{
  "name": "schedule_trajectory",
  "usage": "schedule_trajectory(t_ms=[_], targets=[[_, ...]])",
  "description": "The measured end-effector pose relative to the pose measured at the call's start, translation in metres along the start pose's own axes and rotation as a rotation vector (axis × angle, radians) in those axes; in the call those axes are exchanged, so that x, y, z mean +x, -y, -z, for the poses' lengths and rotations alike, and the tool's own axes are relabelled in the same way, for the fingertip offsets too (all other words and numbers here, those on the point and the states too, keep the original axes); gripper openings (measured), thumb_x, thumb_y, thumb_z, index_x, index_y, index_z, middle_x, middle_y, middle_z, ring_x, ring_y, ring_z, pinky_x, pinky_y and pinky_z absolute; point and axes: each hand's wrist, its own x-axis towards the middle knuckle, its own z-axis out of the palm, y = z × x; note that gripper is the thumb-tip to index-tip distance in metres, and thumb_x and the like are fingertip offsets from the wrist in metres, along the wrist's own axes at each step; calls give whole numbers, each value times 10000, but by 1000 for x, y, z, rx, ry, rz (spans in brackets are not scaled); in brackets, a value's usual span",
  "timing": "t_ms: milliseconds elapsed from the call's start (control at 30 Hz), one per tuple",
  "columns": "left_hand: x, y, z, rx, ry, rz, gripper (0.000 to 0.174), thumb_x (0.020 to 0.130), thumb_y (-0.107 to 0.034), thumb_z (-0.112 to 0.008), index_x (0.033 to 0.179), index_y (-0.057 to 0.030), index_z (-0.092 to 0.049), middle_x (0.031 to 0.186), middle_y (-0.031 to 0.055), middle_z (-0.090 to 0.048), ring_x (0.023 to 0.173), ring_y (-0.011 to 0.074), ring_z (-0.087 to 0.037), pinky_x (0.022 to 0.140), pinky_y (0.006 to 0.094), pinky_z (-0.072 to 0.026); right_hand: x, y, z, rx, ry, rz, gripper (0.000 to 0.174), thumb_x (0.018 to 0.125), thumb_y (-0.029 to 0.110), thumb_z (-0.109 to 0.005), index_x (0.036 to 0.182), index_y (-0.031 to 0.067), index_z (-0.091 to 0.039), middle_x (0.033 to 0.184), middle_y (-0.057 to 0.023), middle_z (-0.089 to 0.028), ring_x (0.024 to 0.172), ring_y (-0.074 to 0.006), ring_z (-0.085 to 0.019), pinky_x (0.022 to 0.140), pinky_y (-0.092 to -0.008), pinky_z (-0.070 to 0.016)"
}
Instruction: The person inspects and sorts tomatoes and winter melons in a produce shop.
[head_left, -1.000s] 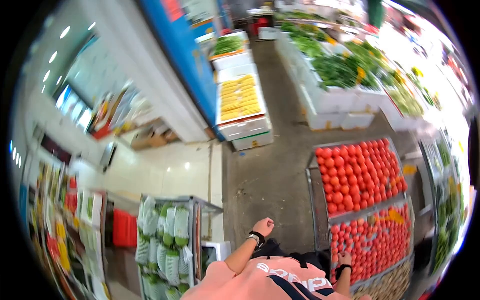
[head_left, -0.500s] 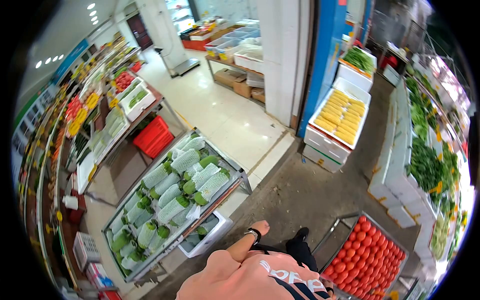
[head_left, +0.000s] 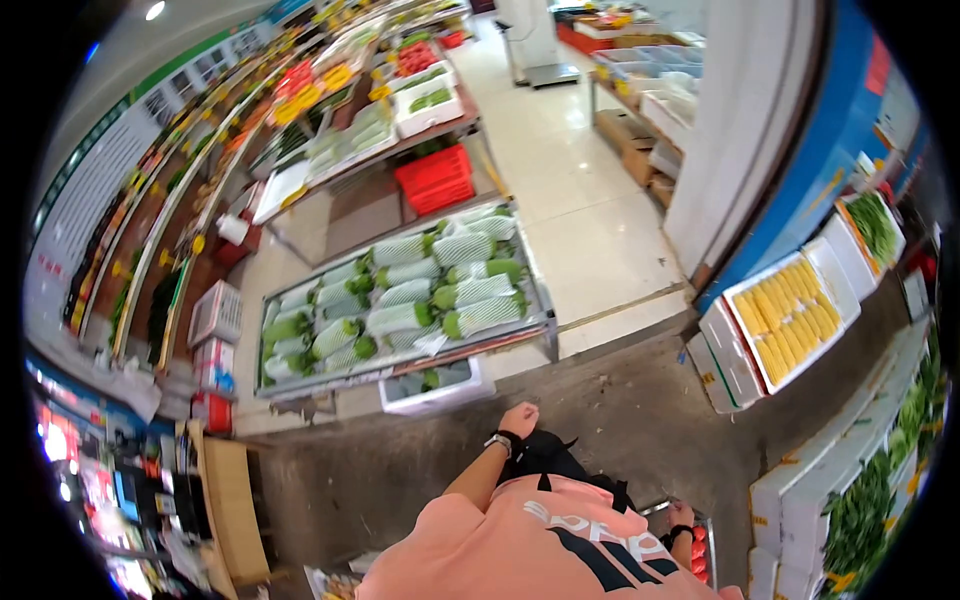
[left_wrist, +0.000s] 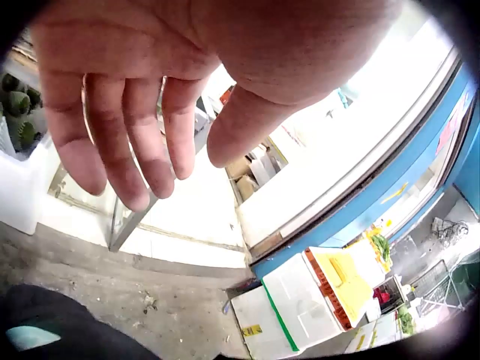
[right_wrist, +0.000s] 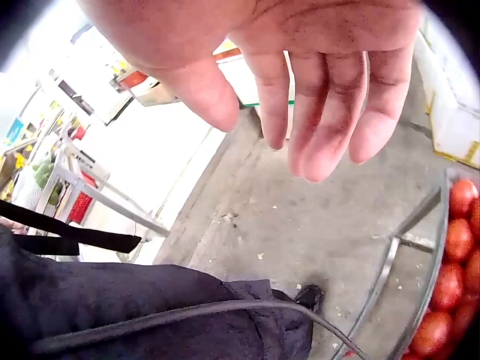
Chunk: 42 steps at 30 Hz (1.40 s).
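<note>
Near, a left hand (left_wrist: 176, 56), palm bare, fingers loosely extended. Left of it, a white bin (left_wrist: 19, 187) with green produce (left_wrist: 21, 109) inside. Behind the fingertips, a metal leg (left_wrist: 129, 226). Farther right, a blue door frame (left_wrist: 360, 199) beside stacked white boxes (left_wrist: 300, 292), yellow contents (left_wrist: 343, 271) atop. Near left, dark cloth (left_wrist: 67, 326) over grey floor (left_wrist: 187, 307).

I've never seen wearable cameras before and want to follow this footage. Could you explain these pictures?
There is no machine here, just a person's own bare hands. The wide view comes from a camera on the head, looking forward and down. Each close view comes from a camera on one wrist: one shows the left hand, the other the right hand. Both are empty, fingers relaxed. Ahead, net-wrapped green produce lies on a stand; red tomatoes are near the right hand, and what look like corn cobs lie in a white box.
</note>
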Motion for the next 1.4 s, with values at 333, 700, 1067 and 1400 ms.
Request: schedule_trajectory(t_ms=[333,700,1067,1400], targets=[[-23,28,117,-25,-316,115,235,928,-244,-684,1080,-68,-708,1007,149,-749,930,321,-729,825,437,-572,120,298,0,-203,322,435,383,890,363,-729,1015,12,-645,993,-230,-722,983,-460,-668,843,-521,-550],[-14,101,243,-87,-351,182,212,956,-181,-689,1127,-57,-709,1016,126,-752,896,255,-737,811,370,-575,113,767,-100,-149,44,1198,493,844,176,-751,1307,97,-601,1236,-141,-622,1211,-363,-556,1006,-472,-468],[63,101,282,-121,-282,299,354,930,-306,-757,1156,-42,-692,1053,136,-769,956,258,-746,845,371,-567,140,856,-186,-460,182,1182,710,771,265,-842,1392,90,-545,1320,-138,-584,1258,-339,-550,1051,-495,-450],[161,123,211,-745,-370,804,437,928,-442,-728,1126,-54,-698,926,82,-719,775,173,-654,560,345,-473,162,850,-174,-397,254,1283,641,794,158,-787,1377,79,-533,1314,-144,-549,1262,-353,-535,1033,-506,-467]])
